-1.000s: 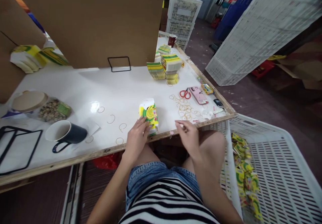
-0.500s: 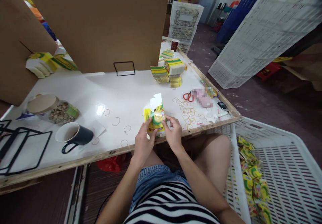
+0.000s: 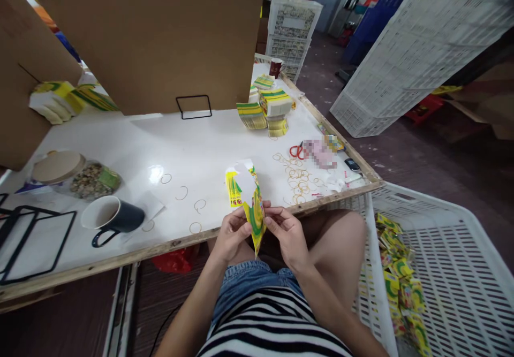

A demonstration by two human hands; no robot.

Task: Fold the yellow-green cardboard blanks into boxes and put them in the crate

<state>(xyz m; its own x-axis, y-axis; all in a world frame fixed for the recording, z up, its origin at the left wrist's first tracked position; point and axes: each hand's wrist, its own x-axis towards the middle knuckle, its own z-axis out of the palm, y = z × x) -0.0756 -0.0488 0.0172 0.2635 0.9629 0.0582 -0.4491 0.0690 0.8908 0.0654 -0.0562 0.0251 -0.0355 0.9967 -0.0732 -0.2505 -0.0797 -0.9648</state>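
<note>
At the table's front edge, a yellow-and-green printed card package (image 3: pixel 255 220) is held on edge, its tip pointing down toward my lap. My left hand (image 3: pixel 232 236) pinches its left side between thumb and fingers. From the other side, my right hand (image 3: pixel 288 234) grips it with the thumb and fingertips. Just behind lies a small stack of similar yellow printed cards (image 3: pixel 233 190) on the white table (image 3: pixel 201 153). A white card flap (image 3: pixel 244 177) shows above the held piece; which card it belongs to I cannot tell.
Rubber bands (image 3: pixel 301 180), red-handled scissors (image 3: pixel 296 152) and bundled yellow cards (image 3: pixel 275 103) lie rightward. At left stand a dark mug (image 3: pixel 124 217), a clear jar (image 3: pixel 94 180) and a black wire rack (image 3: pixel 60 244). A white basket (image 3: pixel 453 244) holds yellow packages.
The card package has turned from facing me to edge-on and moved down toward my lap. Both hands have shifted down with it, and the stack behind is more exposed. The view has shifted slightly.
</note>
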